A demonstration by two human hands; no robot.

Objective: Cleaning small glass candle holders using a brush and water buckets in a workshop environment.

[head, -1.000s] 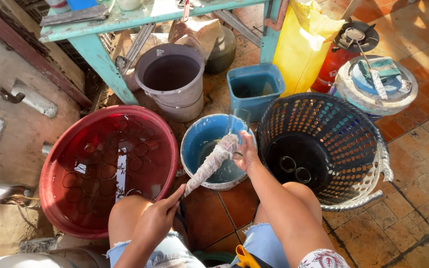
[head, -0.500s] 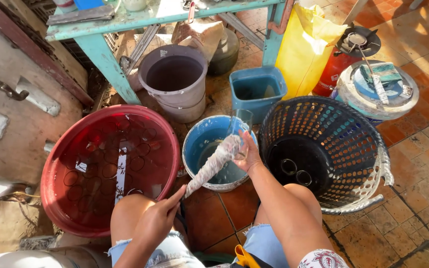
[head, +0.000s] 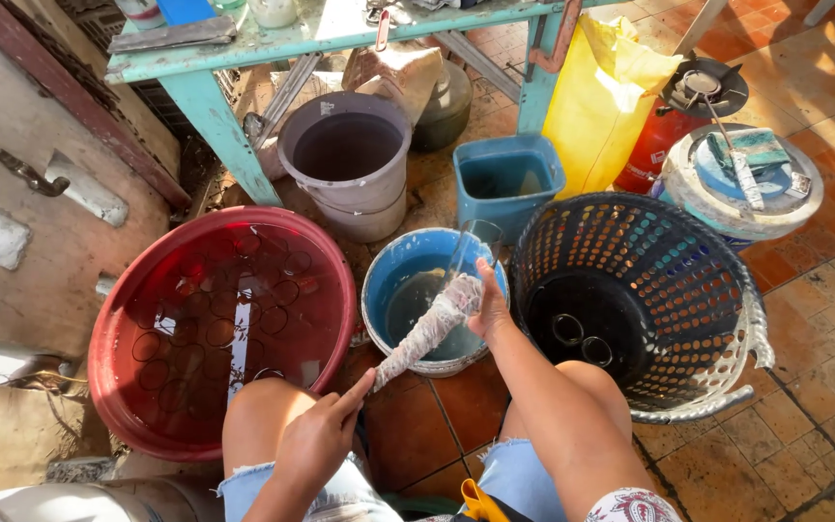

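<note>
A clear glass (head: 464, 253) stands tilted over the blue basin (head: 390, 280) at mid-frame, its mouth plugged by a pale, soapy twisted cloth (head: 424, 329) that runs down and left from it. The glass looks light but brittle, and wet suds likely make it slippery, so it wants a wrap around its wall near the mouth rather than a pinch at the thin rim; the cloth is soft and limp, stiff only where it is wrung tight, and is best taken at its tail. The right hand (head: 487, 304) curls around the lower part of the glass and the cloth's thick end, fingers closed on them. The left hand (head: 319, 440), lower centre, pinches the cloth's thin tail between thumb and fingertips. The basin holds murky water. To its left a wide red tub (head: 137, 290) holds water with what seem to be more glasses lying under the surface, though glare makes this hard to read. To the right a dark, perforated basket (head: 727, 290) holds two glasses (head: 577, 336) at its bottom. Above stand a grey bucket (head: 379, 208), a small blue bin (head: 543, 198) and a yellow bag (head: 591, 106) under a turquoise table (head: 215, 116).
</note>
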